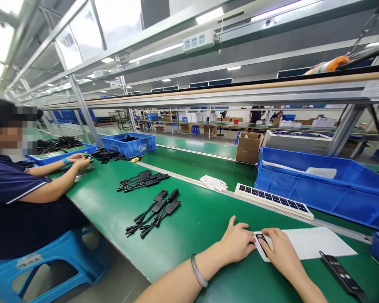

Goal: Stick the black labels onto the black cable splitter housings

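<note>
A white sheet [318,242] lies on the green table [189,227], with a small black label [261,242] near its left end. My right hand [279,250] rests on the sheet, its fingers on the label. Beside the sheet's left edge is my left hand [238,240], palm down, fingers spread, fingertips touching that edge. A black device with buttons [341,271] lies below the sheet at the right. Black cable units [159,206] are laid in two groups left of my hands.
A long power strip [271,200], a white glove [213,183] and a large blue bin [318,181] lie beyond my hands. At the left a person [15,176] works near a blue crate [129,144]. A metal rail [208,96] crosses above.
</note>
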A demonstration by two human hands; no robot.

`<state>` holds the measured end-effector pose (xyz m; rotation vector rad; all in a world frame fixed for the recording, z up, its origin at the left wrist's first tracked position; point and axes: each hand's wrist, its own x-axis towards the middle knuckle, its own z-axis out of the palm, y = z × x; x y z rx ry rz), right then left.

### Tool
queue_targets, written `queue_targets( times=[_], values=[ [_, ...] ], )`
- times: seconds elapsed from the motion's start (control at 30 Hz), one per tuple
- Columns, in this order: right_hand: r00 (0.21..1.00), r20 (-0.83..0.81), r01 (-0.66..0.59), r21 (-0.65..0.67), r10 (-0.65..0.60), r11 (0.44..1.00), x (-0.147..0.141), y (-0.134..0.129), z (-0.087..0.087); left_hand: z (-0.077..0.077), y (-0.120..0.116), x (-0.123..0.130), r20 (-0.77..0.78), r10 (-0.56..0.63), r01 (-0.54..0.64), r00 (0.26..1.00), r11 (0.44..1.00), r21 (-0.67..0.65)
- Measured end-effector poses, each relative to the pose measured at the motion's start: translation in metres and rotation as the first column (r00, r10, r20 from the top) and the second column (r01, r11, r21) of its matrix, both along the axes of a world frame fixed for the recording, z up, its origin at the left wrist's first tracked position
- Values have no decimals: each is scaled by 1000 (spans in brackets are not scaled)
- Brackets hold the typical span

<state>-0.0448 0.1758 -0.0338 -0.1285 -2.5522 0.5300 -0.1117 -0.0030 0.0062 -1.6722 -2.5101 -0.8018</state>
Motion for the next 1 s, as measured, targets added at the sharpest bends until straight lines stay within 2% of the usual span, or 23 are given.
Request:
queue_targets(
  times=[0.23,0.43,0.63,0.73,0.8,0.87,0.9,0.93,1.0],
  values=[
    [1000,8,-29,-106,30,994,0,1,5,-4,-1,-1,31,17,-17,999,1000,7],
    [993,104,-31,-241,57,970,2,2,13,-1,-1,-2,9,10,-10,1000,1000,0],
    [997,-12,-79,-177,78,981,11,-6,28,-2,-2,-2,0,18,-18,1000,1000,-13],
    [988,-151,-1,-245,-37,970,17,-12,38,-2,0,-3,-46,34,-35,998,999,-22],
    [964,-214,79,-343,-159,936,22,-15,44,6,-3,-10,-75,137,-140,988,989,-41],
    [939,-229,133,-447,-256,885,26,-16,49,19,-15,-24,-93,343,-347,935,937,-36],
    [934,-222,142,-488,-279,861,28,-17,50,28,-26,-34,-96,465,-469,880,883,-20],
    [931,-214,147,-520,-295,842,29,-18,52,36,-39,-45,-97,584,-586,806,810,13],
    [934,-192,148,-558,-301,816,31,-19,53,50,-74,-67,-68,805,-801,589,593,85]
  ],
)
